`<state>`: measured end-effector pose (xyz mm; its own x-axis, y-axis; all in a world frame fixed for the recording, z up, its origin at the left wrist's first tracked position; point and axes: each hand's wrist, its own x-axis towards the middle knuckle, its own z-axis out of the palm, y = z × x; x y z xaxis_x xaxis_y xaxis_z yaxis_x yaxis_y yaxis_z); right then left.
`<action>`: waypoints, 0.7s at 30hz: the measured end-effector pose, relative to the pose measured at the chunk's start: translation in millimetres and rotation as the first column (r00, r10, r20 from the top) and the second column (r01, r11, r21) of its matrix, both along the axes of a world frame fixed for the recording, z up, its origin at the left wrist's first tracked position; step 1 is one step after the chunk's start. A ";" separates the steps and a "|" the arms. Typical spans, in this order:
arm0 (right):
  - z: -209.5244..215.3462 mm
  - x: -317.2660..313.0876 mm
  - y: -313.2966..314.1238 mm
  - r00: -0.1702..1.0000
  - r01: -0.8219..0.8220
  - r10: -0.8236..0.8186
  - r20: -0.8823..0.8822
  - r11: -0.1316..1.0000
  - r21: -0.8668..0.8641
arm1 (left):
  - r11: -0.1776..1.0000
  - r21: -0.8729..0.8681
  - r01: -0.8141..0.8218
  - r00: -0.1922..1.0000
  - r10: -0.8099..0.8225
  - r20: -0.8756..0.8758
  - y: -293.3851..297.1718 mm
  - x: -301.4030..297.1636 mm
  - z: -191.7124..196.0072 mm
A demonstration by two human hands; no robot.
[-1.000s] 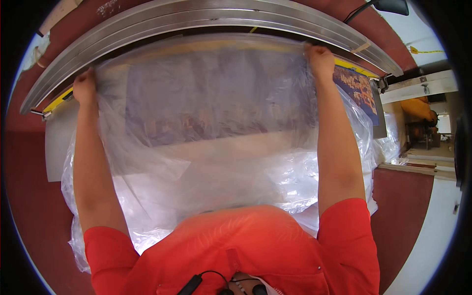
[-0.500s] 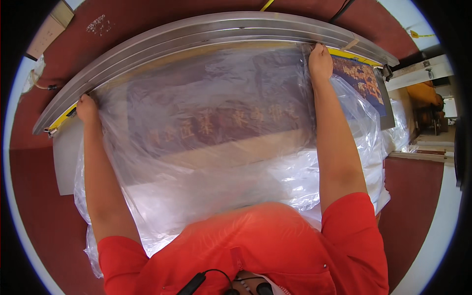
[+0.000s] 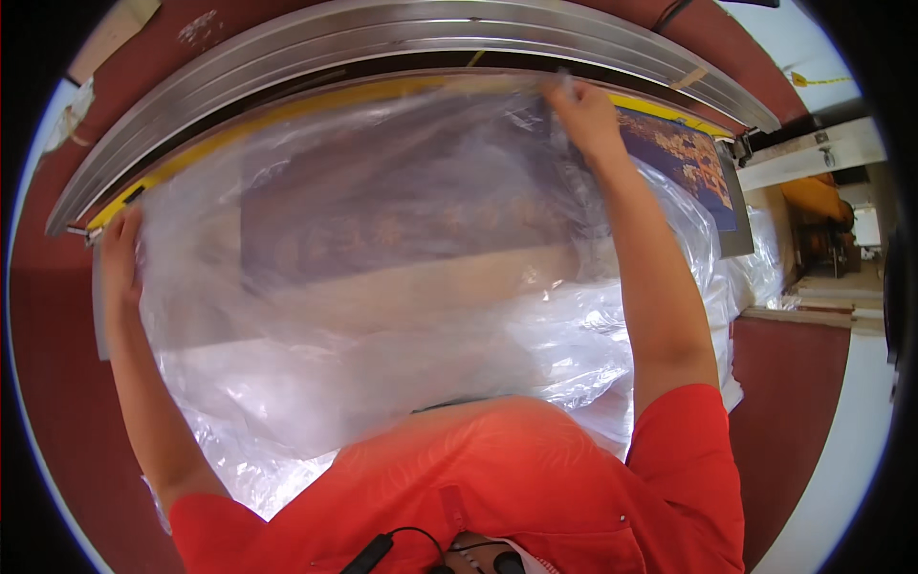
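A large, wrinkled clear plastic sheet (image 3: 316, 354) stretches between my two hands. Its far edge reaches a yellow strip (image 3: 287, 113) along a long metal bar (image 3: 421, 38). My left hand (image 3: 120, 253) is closed at the sheet's left edge, near the strip's left end. At the far right corner, my right hand (image 3: 588, 120) pinches the sheet; motion blurs its fingertips. Through the plastic shows a dark printed panel (image 3: 402, 206) with a tan band below. A blue print with orange blossoms (image 3: 684, 167) lies to the right of my right hand.
A dark gap runs between the metal bar and the yellow strip. More crumpled plastic (image 3: 669, 277) bunches beside my right forearm. A white frame (image 3: 813, 158) stands at the right, with a room beyond. The red-brown floor (image 3: 784, 421) shows on both sides.
Both hands have shifted left, the left one also nearer to me, pulling the plastic along. The gap between bar and yellow strip has opened, and more of the strip shows.
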<state>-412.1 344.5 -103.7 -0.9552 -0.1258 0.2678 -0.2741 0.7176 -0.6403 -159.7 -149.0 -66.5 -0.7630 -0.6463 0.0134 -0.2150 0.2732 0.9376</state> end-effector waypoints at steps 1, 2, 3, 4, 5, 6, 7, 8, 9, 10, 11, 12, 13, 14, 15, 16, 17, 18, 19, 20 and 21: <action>-2.1 14.1 -14.4 0.995 -0.100 0.100 -0.003 0.994 -0.045 | 0.995 -0.095 0.031 0.997 -0.024 0.077 -19.4 41.3 0.2; 1.5 36.4 -34.3 0.967 -0.216 0.233 0.105 0.965 -0.149 | 0.994 -0.089 -0.067 0.976 0.084 0.201 -25.4 84.8 -1.2; 9.1 62.2 -54.0 0.909 -0.311 0.365 0.199 0.915 -0.257 | 0.954 -0.199 -0.225 0.909 0.279 0.309 -9.7 120.1 -3.0; 14.4 86.6 -70.1 0.865 -0.374 0.444 0.233 0.881 -0.291 | 0.945 -0.297 -0.138 0.856 0.264 0.444 -25.8 172.9 -12.3; 19.2 108.3 -84.1 0.805 -0.440 0.532 0.263 0.832 -0.339 | 0.851 -0.508 0.132 0.781 0.227 0.582 -65.7 256.5 -40.9; 24.8 127.1 -94.7 0.738 -0.504 0.598 0.312 0.796 -0.334 | 0.676 -0.605 0.421 0.664 0.225 0.713 -92.6 321.8 -58.7; 26.5 142.2 -99.2 0.690 -0.539 0.622 0.369 0.783 -0.311 | 0.641 -0.555 0.531 0.376 0.410 0.831 -49.0 304.1 -47.4; 30.0 156.8 -107.9 0.616 -0.598 0.669 0.416 0.741 -0.306 | 0.674 -0.644 0.363 0.513 0.433 0.741 -17.8 287.4 -42.4; 33.6 169.0 -114.1 0.623 -0.611 0.681 0.386 0.731 -0.304 | 0.720 -0.611 0.329 0.778 0.160 0.607 7.9 262.5 -30.6; 36.5 180.4 -119.5 0.633 -0.622 0.686 0.359 0.726 -0.293 | 0.804 -0.516 0.297 0.745 0.143 0.652 33.4 225.5 -22.6; 39.6 187.3 -120.0 0.652 -0.622 0.682 0.330 0.731 -0.281 | 0.820 -0.507 0.264 0.902 -0.023 0.432 62.9 185.4 -20.4; 41.8 189.9 -117.6 0.659 -0.632 0.680 0.321 0.732 -0.254 | 0.850 -0.463 0.252 0.956 -0.143 0.257 105.5 140.4 -7.1; 45.3 192.0 -115.0 0.663 -0.644 0.682 0.308 0.730 -0.229 | 0.736 -0.576 0.356 0.932 -0.323 0.164 133.9 106.5 -1.1; 49.4 194.9 -110.9 0.673 -0.651 0.679 0.293 0.732 -0.201 | 0.727 -0.528 0.438 0.887 -0.445 0.122 171.3 77.9 14.6; 55.7 201.2 -107.4 0.691 -0.647 0.675 0.260 0.737 -0.193 | 0.701 -0.573 0.424 0.857 -0.515 0.005 200.3 56.1 19.0; 60.9 206.8 -100.8 0.715 -0.635 0.659 0.231 0.751 -0.178 | 0.730 -0.481 0.485 0.840 -0.542 0.025 217.7 34.9 19.0; 68.2 212.2 -92.3 0.742 -0.620 0.640 0.199 0.768 -0.162 | 0.746 -0.385 0.544 0.817 -0.575 0.040 230.9 22.5 20.9; 77.0 214.6 -80.5 0.809 -0.564 0.559 0.180 0.825 -0.026 | 0.746 -0.381 0.546 0.814 -0.580 0.032 240.3 18.0 25.1; 87.9 217.4 -67.0 0.866 -0.495 0.478 0.151 0.862 0.109 | 0.748 -0.376 0.547 0.813 -0.582 0.024 248.3 15.1 33.0; 93.1 219.6 -54.5 0.912 -0.410 0.394 0.113 0.881 0.236 | 0.748 -0.371 0.550 0.810 -0.586 0.021 256.0 12.7 36.9; 90.3 221.2 -45.1 0.884 -0.454 0.432 0.178 0.884 0.110 | 0.750 -0.326 0.576 0.795 -0.606 0.010 262.6 12.1 36.9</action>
